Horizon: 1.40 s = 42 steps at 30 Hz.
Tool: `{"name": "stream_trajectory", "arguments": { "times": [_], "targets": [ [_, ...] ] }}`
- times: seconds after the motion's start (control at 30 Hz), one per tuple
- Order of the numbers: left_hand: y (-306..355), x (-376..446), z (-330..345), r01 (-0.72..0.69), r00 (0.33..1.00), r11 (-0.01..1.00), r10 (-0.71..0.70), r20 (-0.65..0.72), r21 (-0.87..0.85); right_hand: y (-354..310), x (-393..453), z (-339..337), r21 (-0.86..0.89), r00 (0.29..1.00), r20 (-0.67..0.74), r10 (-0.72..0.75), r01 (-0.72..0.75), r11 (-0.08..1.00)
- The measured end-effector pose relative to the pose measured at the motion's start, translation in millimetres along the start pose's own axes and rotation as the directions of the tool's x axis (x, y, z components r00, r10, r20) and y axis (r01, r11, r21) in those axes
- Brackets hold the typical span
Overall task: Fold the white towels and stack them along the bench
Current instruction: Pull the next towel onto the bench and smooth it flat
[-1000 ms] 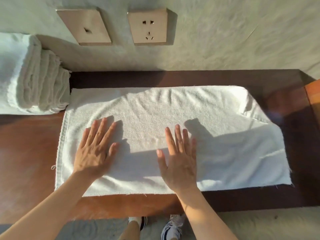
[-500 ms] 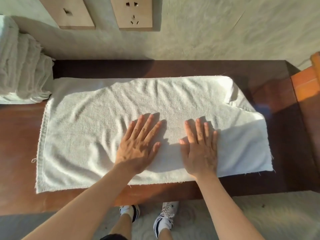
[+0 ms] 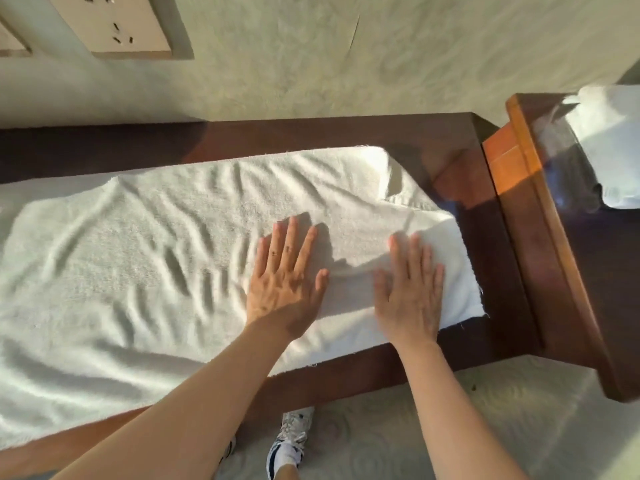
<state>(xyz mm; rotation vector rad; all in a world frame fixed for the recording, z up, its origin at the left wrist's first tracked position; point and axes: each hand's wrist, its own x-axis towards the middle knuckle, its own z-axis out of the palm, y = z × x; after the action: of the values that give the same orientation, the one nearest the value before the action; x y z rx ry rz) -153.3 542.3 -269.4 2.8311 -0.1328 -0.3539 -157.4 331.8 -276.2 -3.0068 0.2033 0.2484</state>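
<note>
Here, both palms press flat with fingers spread, gripping nothing: the left hand and right hand lie side by side on the white towel, near its right end. Beyond their fingertips, the towel's far-right corner is turned over, lying on the dark bench.

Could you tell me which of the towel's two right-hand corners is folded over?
The far right corner, toward the wall, has its flap turned up; the near right corner lies flat beside the right hand.
</note>
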Motion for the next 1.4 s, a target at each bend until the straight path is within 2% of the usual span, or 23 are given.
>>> {"name": "stream_trajectory", "arguments": {
  "times": [0.07,0.1,0.17,0.23,0.3,0.37,0.47,0.53,0.57,0.6,0.63,0.7,0.77,0.83,0.9,0.93,0.97,1.03,1.1,1.17,1.27,1.33,1.4],
  "targets": [
    [1.6,-1.9,3.1,-0.021,1.0,0.999,0.021,-0.006,0.041,10.8,8.9,-6.8,0.044,0.989,-0.016,0.146,-0.145,0.988],
    [0.9,-2.8,3.1,-0.023,1.0,0.998,0.023,-0.005,0.054,8.1,11.1,-10.2,0.045,0.993,-0.026,0.118,-0.117,0.992],
    [2.5,-0.4,3.2,-0.023,1.0,0.997,0.024,-0.011,0.069,-0.4,19.8,-14.0,0.018,0.992,-0.028,-0.12,0.12,0.993],
    [3.7,-0.7,2.7,-0.023,1.0,0.997,0.024,-0.013,0.072,-5.9,38.4,-13.9,0.054,0.939,0.016,-0.344,0.343,0.938],
    [3.4,-2.5,2.8,-0.018,1.0,0.997,0.018,-0.007,0.073,-2.7,63.2,-14.5,0.076,0.91,0.017,-0.415,0.412,0.908],
    [3.8,-0.8,3.4,-0.007,1.0,0.997,0.008,-0.006,0.078,10.9,97.0,-18.3,0.037,0.935,0.007,-0.356,0.355,0.934],
    [4.4,2.6,1.8,-0.009,1.0,0.996,0.009,0.004,0.09,32.5,143.8,-33.7,0.016,0.995,-0.019,-0.097,0.098,0.995],
    [4.3,2.7,1.7,-0.005,1.0,0.995,0.004,0.004,0.102,33.0,156.8,-41.8,0.047,0.996,-0.05,0.071,-0.069,0.997],
    [4.2,2.3,1.7,-0.002,1.0,0.995,0.002,0.005,0.105,25.8,153.5,-43.3,0.068,0.991,-0.109,0.077,-0.07,0.995],
    [4.3,2.3,1.8,-0.003,1.0,0.995,0.002,0.007,0.103,15.7,144.8,-42.7,0.079,0.984,-0.177,0.014,0.0,0.997],
    [4.3,2.7,1.6,-0.004,1.0,0.995,0.003,0.006,0.097,3.8,133.7,-39.3,0.079,0.972,-0.207,-0.11,0.129,0.989],
    [4.1,3.6,1.1,-0.006,1.0,0.996,0.005,0.003,0.09,-15.1,114.6,-24.8,0.043,0.903,-0.158,-0.4,0.411,0.91],
    [4.0,3.8,1.6,-0.012,1.0,0.995,0.011,0.008,0.098,-18.6,119.2,-15.7,-0.006,0.853,-0.079,-0.516,0.517,0.856],
    [4.0,4.1,1.9,-0.014,1.0,0.994,0.013,0.011,0.106,-7.7,144.8,-17.8,-0.048,0.909,-0.002,-0.418,0.417,0.908],
    [3.8,4.9,1.5,-0.003,1.0,0.993,0.002,0.012,0.115,3.2,167.5,-29.1,-0.043,0.984,0.06,-0.165,0.168,0.985],
    [3.8,5.0,1.3,0.002,1.0,0.993,-0.004,0.014,0.116,4.1,169.7,-33.5,-0.022,0.996,0.063,-0.071,0.072,0.997],
    [3.9,4.7,0.9,0.003,1.0,0.993,-0.006,0.021,0.115,-0.9,161.9,-36.3,0.012,0.998,0.03,-0.049,0.048,0.999],
    [4.4,5.2,0.0,0.005,0.999,0.994,-0.009,0.031,0.105,-21.3,124.5,-35.9,0.09,0.979,-0.072,-0.192,0.198,0.976],
    [4.7,5.8,-1.2,0.015,0.999,0.995,-0.018,0.031,0.098,-30.7,80.6,-23.7,0.097,0.926,-0.048,-0.375,0.378,0.921],
    [5.3,4.9,-1.3,0.023,0.999,0.995,-0.027,0.038,0.1,-13.1,61.1,-12.5,0.014,0.905,0.015,-0.425,0.424,0.905],
    [3.9,3.8,0.0,0.025,0.999,0.994,-0.03,0.04,0.108,33.9,69.2,-9.1,-0.069,0.971,-0.039,-0.236,0.233,0.97],
    [3.5,3.5,0.7,0.025,0.999,0.993,-0.028,0.028,0.114,51.9,70.0,-16.9,-0.039,0.995,-0.054,-0.088,0.086,0.996],
    [3.5,3.5,1.1,0.019,0.999,0.993,-0.022,0.026,0.118,45.5,54.3,-20.6,-0.02,0.996,-0.045,-0.073,0.072,0.997]
  ]
}}
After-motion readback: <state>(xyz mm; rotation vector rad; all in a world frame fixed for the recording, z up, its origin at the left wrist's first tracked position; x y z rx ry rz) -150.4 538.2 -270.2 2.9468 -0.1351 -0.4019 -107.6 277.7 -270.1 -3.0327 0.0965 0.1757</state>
